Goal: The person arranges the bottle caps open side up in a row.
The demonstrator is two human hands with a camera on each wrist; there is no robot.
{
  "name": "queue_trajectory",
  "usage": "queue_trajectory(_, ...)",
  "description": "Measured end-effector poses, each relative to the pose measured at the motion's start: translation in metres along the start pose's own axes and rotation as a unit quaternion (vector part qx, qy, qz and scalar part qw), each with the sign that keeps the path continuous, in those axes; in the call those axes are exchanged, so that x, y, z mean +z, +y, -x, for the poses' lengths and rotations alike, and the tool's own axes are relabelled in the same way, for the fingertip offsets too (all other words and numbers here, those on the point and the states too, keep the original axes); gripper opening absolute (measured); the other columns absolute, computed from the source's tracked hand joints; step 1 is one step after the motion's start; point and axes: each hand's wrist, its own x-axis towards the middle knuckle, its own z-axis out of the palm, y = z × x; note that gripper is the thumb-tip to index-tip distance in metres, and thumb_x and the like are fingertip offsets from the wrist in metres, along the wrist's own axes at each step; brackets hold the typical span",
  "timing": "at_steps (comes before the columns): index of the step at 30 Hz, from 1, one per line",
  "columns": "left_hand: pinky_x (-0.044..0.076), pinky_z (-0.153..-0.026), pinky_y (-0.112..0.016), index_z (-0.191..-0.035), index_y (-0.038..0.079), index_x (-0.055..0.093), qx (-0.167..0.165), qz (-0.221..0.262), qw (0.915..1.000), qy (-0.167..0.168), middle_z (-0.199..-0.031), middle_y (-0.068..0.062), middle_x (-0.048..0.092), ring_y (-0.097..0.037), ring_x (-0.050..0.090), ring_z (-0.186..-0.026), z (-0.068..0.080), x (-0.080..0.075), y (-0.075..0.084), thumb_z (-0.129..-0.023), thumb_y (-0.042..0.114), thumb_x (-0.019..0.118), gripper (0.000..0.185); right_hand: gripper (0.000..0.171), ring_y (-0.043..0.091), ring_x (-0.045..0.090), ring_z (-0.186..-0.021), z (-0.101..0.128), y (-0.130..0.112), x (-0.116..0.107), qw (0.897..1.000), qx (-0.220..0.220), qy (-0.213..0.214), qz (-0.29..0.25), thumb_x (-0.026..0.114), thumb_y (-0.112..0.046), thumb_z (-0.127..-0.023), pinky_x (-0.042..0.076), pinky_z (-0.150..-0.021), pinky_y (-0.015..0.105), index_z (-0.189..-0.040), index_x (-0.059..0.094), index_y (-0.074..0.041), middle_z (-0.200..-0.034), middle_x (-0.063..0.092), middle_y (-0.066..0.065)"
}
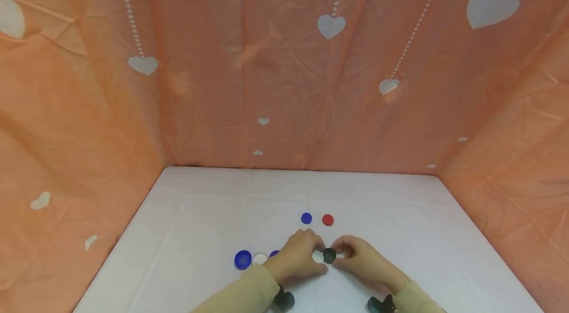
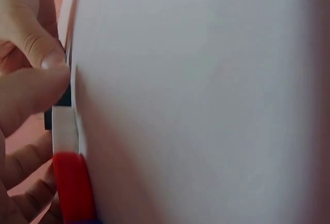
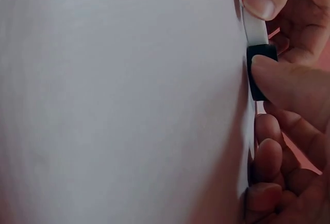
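Observation:
Round plastic bottle caps stand in a row on the white table. My right hand (image 1: 362, 258) pinches a black cap (image 1: 329, 255) at the row's right end, its thumb flat against the cap's near side in the right wrist view. Just left of it, a white cap (image 1: 317, 256) sits between the thumb and fingers of my left hand (image 1: 298, 254). The black and white caps sit edge to edge. A red cap (image 2: 72, 188) adjoins the white one in the left wrist view; the left hand hides it from the head view.
Farther left in the row are a blue cap (image 1: 243, 259), a white cap (image 1: 260, 258) and a partly covered blue cap (image 1: 274, 253). Beyond the hands lie another blue cap (image 1: 306, 218) and a red cap (image 1: 327, 219). Orange cloth walls (image 1: 284, 105) enclose the table (image 1: 213, 214).

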Motion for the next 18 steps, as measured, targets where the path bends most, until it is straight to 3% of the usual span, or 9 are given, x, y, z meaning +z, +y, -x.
queue_trajectory(6, 0.041, -0.079, -0.029, -0.094, 0.018, 0.069, -0.022, -0.023, 0.9994, 0.010, -0.089, 0.011, 0.051, -0.011, 0.046, -0.087, -0.0002, 0.0033, 0.0057, -0.070, 0.038, 0.084, 0.035, 0.025, 0.016, 0.048, -0.076, 0.0014, 0.0004, 0.0009, 1.000, -0.003, -0.002, 0.000, 0.079, -0.028, -0.081, 0.040, -0.063, 0.027, -0.101, 0.067, -0.021, -0.089, 0.059, -0.004)
queue_trajectory(18, 0.040, -0.077, -0.028, -0.092, 0.018, 0.068, -0.014, -0.048, 0.9987, 0.013, -0.087, 0.010, 0.051, -0.010, 0.045, -0.084, -0.0017, 0.0042, 0.0087, -0.072, 0.036, 0.083, 0.031, 0.025, 0.017, 0.047, -0.076, 0.0024, 0.0012, 0.0022, 1.000, -0.013, -0.004, 0.013, 0.079, -0.026, -0.081, 0.039, -0.063, 0.027, -0.101, 0.066, -0.021, -0.089, 0.056, -0.002)
